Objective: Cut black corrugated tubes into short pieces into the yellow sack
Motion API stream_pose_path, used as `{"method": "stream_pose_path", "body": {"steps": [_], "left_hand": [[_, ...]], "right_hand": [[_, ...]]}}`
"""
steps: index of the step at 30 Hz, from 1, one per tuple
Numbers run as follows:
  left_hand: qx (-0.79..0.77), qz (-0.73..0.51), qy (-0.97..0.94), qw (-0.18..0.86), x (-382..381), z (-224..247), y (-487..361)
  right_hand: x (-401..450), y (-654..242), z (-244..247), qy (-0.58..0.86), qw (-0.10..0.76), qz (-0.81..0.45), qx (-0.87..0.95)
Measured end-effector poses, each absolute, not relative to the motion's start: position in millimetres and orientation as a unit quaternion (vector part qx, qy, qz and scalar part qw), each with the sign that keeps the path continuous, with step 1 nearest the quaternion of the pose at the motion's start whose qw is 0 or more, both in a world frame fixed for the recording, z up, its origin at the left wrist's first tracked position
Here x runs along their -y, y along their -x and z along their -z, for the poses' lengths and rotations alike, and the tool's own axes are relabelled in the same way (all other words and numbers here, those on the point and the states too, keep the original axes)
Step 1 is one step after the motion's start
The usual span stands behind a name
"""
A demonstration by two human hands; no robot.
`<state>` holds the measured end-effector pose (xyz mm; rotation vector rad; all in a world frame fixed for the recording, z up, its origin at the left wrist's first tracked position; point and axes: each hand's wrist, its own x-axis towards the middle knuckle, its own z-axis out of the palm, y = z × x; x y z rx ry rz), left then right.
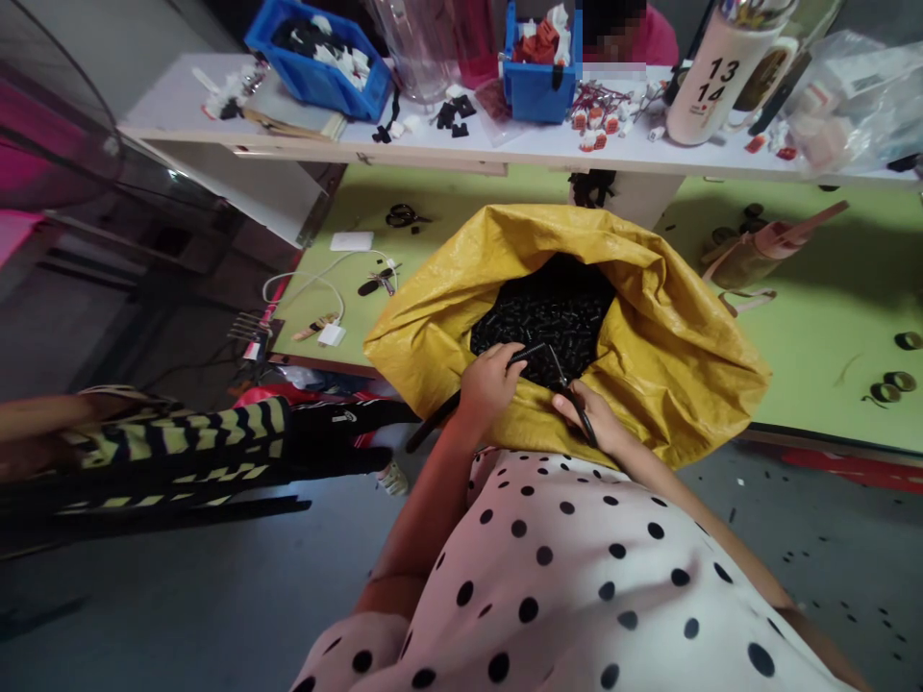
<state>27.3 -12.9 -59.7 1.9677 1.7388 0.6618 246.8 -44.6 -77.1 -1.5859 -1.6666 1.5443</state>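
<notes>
A yellow woven sack [670, 317] lies wide-mouthed in front of me, with many short black tube pieces [555, 322] inside. My left hand [491, 384] is closed around a thin black ribbed tube [531, 352]. One end of the tube points over the sack's mouth, and a longer part [434, 423] trails out behind the hand to the left. In my right hand [600, 421] are black-handled scissors [586, 423]. Their blades are apart and reach up close to the tube's free end; whether they touch it I cannot tell.
Behind the sack runs a white shelf [433, 149] with blue bins [317, 72], loose connectors and a white bottle [710, 86]. On the green table [814, 356] lie another pair of scissors [404, 215], a white cable [307, 274] and tape rolls [900, 381]. A person in stripes [180, 442] is at left.
</notes>
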Motion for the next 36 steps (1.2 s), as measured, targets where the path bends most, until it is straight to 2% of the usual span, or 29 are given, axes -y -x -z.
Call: {"method": "stream_pose_path", "body": {"steps": [9,25,30,36], "left_hand": [[-0.628,-0.244,-0.695,0.25,13.9,55.4,-40.0],[-0.615,-0.244,-0.708,0.245,8.0,65.9,-33.9],[-0.631,-0.248,-0.697,0.235,6.0,61.2,-32.4],[-0.623,-0.224,-0.723,0.198,8.6,54.2,-35.4]], "right_hand": [[41.4,-244.2,70.6,0.564,0.156,-0.561,0.585],[45.5,-239.7,78.2,0.58,0.223,-0.561,0.547],[45.5,-242.2,68.2,0.564,0.199,-0.59,0.542],[43.0,-242.1,67.5,0.589,0.171,-0.529,0.586]]}}
